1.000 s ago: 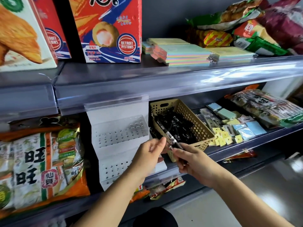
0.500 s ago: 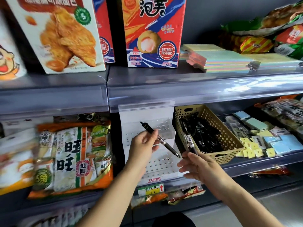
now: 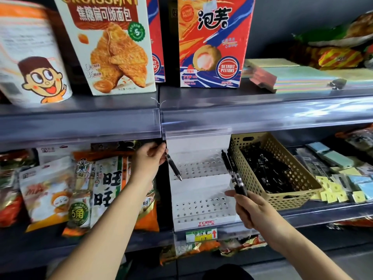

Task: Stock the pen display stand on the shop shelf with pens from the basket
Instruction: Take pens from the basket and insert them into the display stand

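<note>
Shop shelf (image 3: pixel 327 212), snack bags at left. White stand (image 3: pixel 201 199) mid-shelf, tan basket (image 3: pixel 282 197) just beside on right, full of black pens (image 3: pixel 266 168). Left hand (image 3: pixel 148 158) pinching one pen (image 3: pixel 173 167), tip down over stand's top tier. Right hand (image 3: pixel 256 209) gripping spare bunch (image 3: pixel 234 174) upright, in front of stand.

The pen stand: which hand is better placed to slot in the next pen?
Left, probably: the left hand holds a single pen tip-down at the upper holes of the pen stand; the right hand grips spare pens.
</note>
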Motion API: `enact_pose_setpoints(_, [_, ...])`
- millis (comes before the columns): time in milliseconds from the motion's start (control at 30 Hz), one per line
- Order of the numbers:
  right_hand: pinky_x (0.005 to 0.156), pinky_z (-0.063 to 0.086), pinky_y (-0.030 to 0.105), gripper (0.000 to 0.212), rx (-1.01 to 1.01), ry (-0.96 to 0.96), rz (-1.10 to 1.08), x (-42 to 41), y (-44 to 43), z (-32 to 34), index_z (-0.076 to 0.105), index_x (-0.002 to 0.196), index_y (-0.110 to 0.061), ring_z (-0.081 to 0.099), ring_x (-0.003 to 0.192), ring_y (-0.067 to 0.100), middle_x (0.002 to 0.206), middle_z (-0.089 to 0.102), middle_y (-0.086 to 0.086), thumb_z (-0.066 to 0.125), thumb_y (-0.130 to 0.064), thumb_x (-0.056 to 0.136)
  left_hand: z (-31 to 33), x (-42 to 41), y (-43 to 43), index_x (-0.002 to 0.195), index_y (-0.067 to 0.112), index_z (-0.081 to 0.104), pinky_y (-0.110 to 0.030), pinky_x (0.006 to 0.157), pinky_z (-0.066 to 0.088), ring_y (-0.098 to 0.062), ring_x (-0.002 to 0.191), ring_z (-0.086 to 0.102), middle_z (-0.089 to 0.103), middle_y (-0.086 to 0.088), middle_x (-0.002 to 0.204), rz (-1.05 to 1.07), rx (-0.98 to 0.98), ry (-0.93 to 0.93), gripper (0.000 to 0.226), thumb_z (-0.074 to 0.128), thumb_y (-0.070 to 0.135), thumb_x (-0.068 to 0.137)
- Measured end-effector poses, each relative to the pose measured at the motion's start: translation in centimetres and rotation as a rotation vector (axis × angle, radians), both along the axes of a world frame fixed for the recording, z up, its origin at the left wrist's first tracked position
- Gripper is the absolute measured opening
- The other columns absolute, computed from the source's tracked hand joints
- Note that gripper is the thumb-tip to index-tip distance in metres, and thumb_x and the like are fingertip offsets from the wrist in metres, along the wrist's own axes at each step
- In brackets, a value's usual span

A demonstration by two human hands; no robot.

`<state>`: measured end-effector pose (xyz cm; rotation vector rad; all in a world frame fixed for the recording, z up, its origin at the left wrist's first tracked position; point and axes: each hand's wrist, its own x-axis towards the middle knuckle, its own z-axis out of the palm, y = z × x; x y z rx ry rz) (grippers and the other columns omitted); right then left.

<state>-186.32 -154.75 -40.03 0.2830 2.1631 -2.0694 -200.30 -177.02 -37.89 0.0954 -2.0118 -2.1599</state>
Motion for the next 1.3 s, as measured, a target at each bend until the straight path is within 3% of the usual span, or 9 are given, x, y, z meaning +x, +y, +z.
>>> enact_pose_setpoints(267, [0.043, 0.029, 0.021, 0.024, 0.002, 0.032, -0.011, 0.4, -0.1, 0.0, 0.056, 0.113, -0.008, 0.03, 0.044, 0.009, 0.052, 0.035, -0.001, 0.036, -0.014, 0.1, -0.7, -0.4, -0.8, 0.108, 0.003, 0.058, -0.01, 0.058, 0.052, 0.007, 0.059, 0.062, 0.063, -0.001, 0.083, 0.163, 0.077, 0.079, 0.019, 0.059, 0.009, 0.09])
enact_pose_setpoints(367, [0.044, 0.03, 0.021, 0.024, 0.011, 0.042, -0.009, 0.4, -0.3, 0.2, 0.056, 0.112, -0.009, 0.029, 0.045, 0.01, 0.052, 0.035, 0.0, 0.037, -0.015, 0.1, -0.8, -0.6, -0.8, 0.112, 0.01, 0.053, -0.013, 0.059, 0.052, -0.001, 0.075, 0.064, 0.065, -0.008, 0.098, 0.207, 0.13, 0.078, 0.02, 0.056, 0.015, 0.093])
enact_pose_setpoints(433, [0.044, 0.03, 0.021, 0.023, 0.011, 0.045, -0.006, 0.5, -0.5, 0.2, 0.057, 0.111, -0.01, 0.029, 0.046, 0.011, 0.053, 0.035, 0.0, 0.037, -0.016, 0.1, -0.8, -0.7, -0.7, 0.111, 0.018, 0.046, -0.016, 0.059, 0.052, -0.01, 0.085, 0.064, 0.066, -0.007, 0.101, 0.199, 0.137, 0.079, 0.016, 0.05, 0.022, 0.096])
enact_pose_setpoints(567, [0.044, 0.029, 0.021, 0.024, 0.012, 0.053, -0.01, 0.4, -0.8, 0.1, 0.058, 0.111, -0.01, 0.027, 0.047, 0.014, 0.052, 0.035, 0.002, 0.038, -0.016, 0.099, -0.9, -0.9, -0.2, 0.123, 0.017, 0.037, -0.018, 0.054, 0.053, -0.009, 0.084, 0.066, 0.064, -0.007, 0.103, 0.134, 0.161, 0.09, 0.025, 0.04, 0.028, 0.101])
enact_pose_setpoints(733, [0.043, 0.028, 0.022, 0.023, -0.006, 0.035, -0.036, 0.5, -1.0, 0.1, 0.058, 0.11, -0.009, 0.027, 0.046, 0.013, 0.052, 0.034, 0.002, 0.038, -0.013, 0.099, -1.6, -1.5, 0.5, 0.127, 0.017, 0.039, -0.019, 0.054, 0.054, -0.014, 0.078, 0.066, 0.06, -0.016, 0.108, 0.118, 0.301, -0.002, 0.03, 0.046, 0.022, 0.098])
enact_pose_setpoints(900, [0.04, 0.029, 0.02, 0.023, -0.011, 0.024, -0.053, 0.6, -0.8, 0.1, 0.058, 0.11, -0.007, 0.027, 0.044, 0.012, 0.052, 0.032, 0.003, 0.039, -0.013, 0.099, -2.1, -1.3, 0.6, 0.124, 0.006, 0.052, -0.017, 0.062, 0.055, -0.009, 0.082, 0.062, 0.061, -0.003, 0.096, 0.065, 0.461, -0.148, 0.039, 0.063, 0.0, 0.086])
enact_pose_setpoints(1000, [0.04, 0.029, 0.019, 0.023, -0.008, 0.018, -0.05, 0.6, -0.9, 0.2, 0.057, 0.11, -0.007, 0.027, 0.045, 0.012, 0.052, 0.033, 0.003, 0.039, -0.013, 0.099, -2.8, -1.1, 0.7, 0.119, -0.001, 0.058, -0.015, 0.067, 0.054, -0.006, 0.083, 0.063, 0.065, 0.0, 0.092, 0.007, 0.443, -0.157, 0.033, 0.061, -0.003, 0.087])
enact_pose_setpoints(1167, [0.041, 0.03, 0.02, 0.025, 0.015, 0.021, -0.032, 0.6, -0.9, 0.1, 0.054, 0.111, 0.003, 0.028, 0.045, 0.013, 0.052, 0.034, 0.003, 0.038, -0.013, 0.099, -3.1, -1.4, 0.6, 0.12, 0.002, 0.06, -0.012, 0.068, 0.054, -0.004, 0.086, 0.063, 0.066, -0.008, 0.112, 0.04, 0.405, -0.13, 0.034, 0.063, 0.008, 0.087])
enact_pose_setpoints(1300, [0.041, 0.03, 0.02, 0.028, 0.01, 0.017, -0.044, 0.7, -0.8, -0.2, 0.051, 0.111, 0.009, 0.028, 0.044, 0.012, 0.051, 0.035, 0.002, 0.039, -0.013, 0.099, -2.9, -1.7, 0.7, 0.124, 0.007, 0.059, -0.015, 0.07, 0.055, -0.003, 0.086, 0.062, 0.065, -0.003, 0.11, 0.059, 0.287, -0.049, 0.037, 0.063, 0.01, 0.087])
